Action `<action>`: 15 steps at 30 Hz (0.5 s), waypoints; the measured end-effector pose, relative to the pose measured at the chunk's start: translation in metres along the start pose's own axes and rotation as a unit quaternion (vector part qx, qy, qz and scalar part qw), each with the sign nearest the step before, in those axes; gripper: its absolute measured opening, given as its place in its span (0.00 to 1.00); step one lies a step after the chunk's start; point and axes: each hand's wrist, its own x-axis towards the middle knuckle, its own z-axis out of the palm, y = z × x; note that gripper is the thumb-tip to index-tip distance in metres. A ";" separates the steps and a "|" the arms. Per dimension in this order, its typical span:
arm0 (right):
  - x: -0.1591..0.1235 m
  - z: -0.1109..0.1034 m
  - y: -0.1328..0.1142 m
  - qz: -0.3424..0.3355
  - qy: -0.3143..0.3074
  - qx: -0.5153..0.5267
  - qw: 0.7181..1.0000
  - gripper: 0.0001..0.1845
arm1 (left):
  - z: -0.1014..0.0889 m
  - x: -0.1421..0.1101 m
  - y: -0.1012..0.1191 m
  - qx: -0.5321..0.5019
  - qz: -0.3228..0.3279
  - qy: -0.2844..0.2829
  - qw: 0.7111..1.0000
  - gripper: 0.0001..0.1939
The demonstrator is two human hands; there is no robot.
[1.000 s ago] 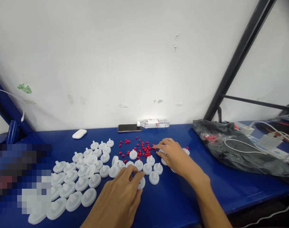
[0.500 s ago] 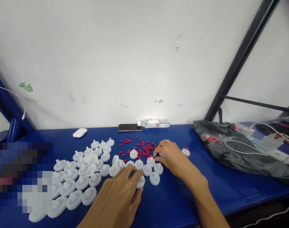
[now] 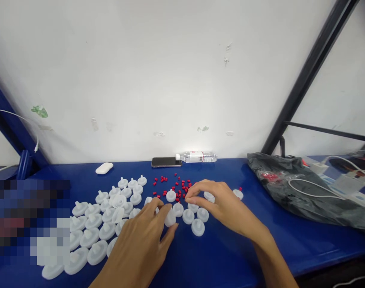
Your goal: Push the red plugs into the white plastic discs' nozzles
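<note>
My left hand (image 3: 150, 232) is closed, with a white plastic disc (image 3: 170, 219) between thumb and fingers. My right hand (image 3: 214, 204) has thumb and index fingertip pinched together at the edge of a scatter of small red caps (image 3: 181, 191); whatever is in the pinch is hidden. Just below it, several white discs with short stems (image 3: 198, 227) lie on the blue table (image 3: 212, 256). A larger group of similar stemmed discs (image 3: 91, 221) spreads out left of my left hand. At the right, one disc (image 3: 238, 194) has a red cap beside or on it.
Against the wall lie a phone (image 3: 166, 162), a water bottle (image 3: 197, 156) and a white earphone case (image 3: 104, 168). A dark plastic bag (image 3: 278, 188) with cables and a power strip covers the right side. A blurred patch hides the left edge.
My right hand has moved left to the red caps, its fingertips now pinched, uncovering a disc behind it. My left hand has shifted slightly left and up with the disc.
</note>
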 end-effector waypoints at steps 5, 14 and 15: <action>0.000 0.013 -0.015 -0.015 -0.020 0.035 0.999 0.08 | -0.004 0.002 0.000 -0.006 -0.016 -0.019 1.000 0.17; 0.001 0.012 -0.017 -0.021 0.008 0.036 0.999 0.07 | -0.009 0.001 0.002 -0.020 -0.030 -0.021 0.999 0.17; 0.001 0.011 -0.017 -0.020 0.006 0.037 0.999 0.08 | -0.009 0.001 0.002 -0.018 -0.028 -0.018 0.999 0.17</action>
